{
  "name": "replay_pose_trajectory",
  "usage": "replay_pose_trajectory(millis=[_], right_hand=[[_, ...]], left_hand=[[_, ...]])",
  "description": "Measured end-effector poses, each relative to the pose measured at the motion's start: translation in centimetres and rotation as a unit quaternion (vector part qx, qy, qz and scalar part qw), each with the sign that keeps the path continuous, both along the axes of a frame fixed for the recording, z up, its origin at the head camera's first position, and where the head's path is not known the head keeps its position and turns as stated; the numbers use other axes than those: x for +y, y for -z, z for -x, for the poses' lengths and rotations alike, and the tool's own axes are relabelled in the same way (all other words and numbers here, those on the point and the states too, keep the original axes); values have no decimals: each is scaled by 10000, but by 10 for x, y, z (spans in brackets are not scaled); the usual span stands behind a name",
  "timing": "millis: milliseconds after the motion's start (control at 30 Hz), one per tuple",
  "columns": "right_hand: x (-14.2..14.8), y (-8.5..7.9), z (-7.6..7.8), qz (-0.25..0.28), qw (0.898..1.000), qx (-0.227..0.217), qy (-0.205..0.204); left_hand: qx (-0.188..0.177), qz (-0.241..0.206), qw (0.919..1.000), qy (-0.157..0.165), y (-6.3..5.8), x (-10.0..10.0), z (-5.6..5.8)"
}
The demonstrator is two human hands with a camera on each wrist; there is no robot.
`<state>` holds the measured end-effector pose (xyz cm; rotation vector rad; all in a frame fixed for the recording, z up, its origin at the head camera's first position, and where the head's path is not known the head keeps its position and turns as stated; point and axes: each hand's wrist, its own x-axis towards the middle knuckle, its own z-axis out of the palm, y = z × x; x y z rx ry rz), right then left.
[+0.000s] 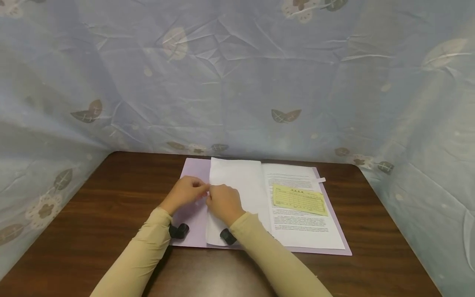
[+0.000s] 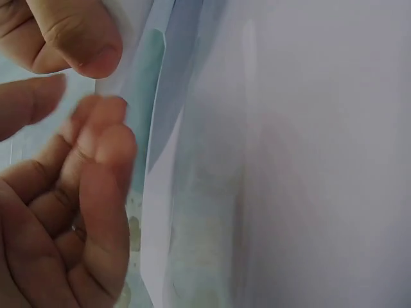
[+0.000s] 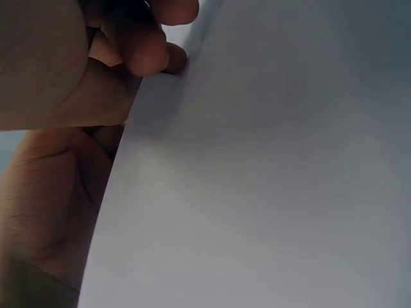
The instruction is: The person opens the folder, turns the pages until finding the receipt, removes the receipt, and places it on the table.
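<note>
A light purple folder (image 1: 196,206) lies open on the table with papers in it. A plain white page (image 1: 243,177) is turned over to the left and covers its middle. My left hand (image 1: 187,193) pinches the left edge of this page, thumb and fingers together. Beside it, my right hand (image 1: 224,202) has its fingers curled at the same edge. In the right wrist view, fingertips (image 3: 144,54) meet at the edge of the white page (image 3: 244,173). A small white piece (image 2: 119,70) shows beside a thumb in the left wrist view; its kind is unclear.
The right-hand page (image 1: 297,231) carries printed text, and a yellow slip (image 1: 300,200) lies across it. From its right edge sticks a small white tab (image 1: 320,180). Behind the brown wooden table (image 1: 111,194) hangs a patterned cloth (image 1: 237,82).
</note>
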<state>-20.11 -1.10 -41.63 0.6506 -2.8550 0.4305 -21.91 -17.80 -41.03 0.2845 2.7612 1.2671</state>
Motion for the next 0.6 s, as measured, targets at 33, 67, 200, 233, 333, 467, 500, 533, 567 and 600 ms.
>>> replay_pose_trajectory(millis=[33, 67, 200, 233, 333, 467, 500, 533, 567, 600], right_hand=[[0, 0, -1, -34, 10000, 7, 13], [-1, -1, -1, -55, 10000, 17, 24], [-3, -1, -4, -54, 9999, 139, 9], [-4, -1, -4, -47, 9998, 175, -3], [-5, 0, -5, 9, 9995, 311, -24], [0, 0, -7, 243, 9993, 241, -170], [4, -1, -7, 339, 9991, 118, -221], [8, -2, -7, 431, 9987, -66, -265], [14, -5, -7, 543, 9978, -252, -300], [22, -8, -7, 655, 9962, -477, -321]], left_hand=[[-23, 48, 10000, -17, 1, 0, 0], [-40, 99, 9999, -32, 1, -1, 0], [-78, 236, 9997, -8, 5, -1, 0], [-82, 247, 9997, 26, 6, -1, 1], [-107, 271, 9995, 132, 9, 0, 2], [-154, 289, 9994, 125, 11, 3, 2], [-182, 254, 9995, 100, 11, 4, 1], [-222, 200, 9995, 75, 11, 5, 1], [-261, 149, 9995, 51, 11, 6, 0], [-317, 68, 9995, 28, 11, 7, -1]])
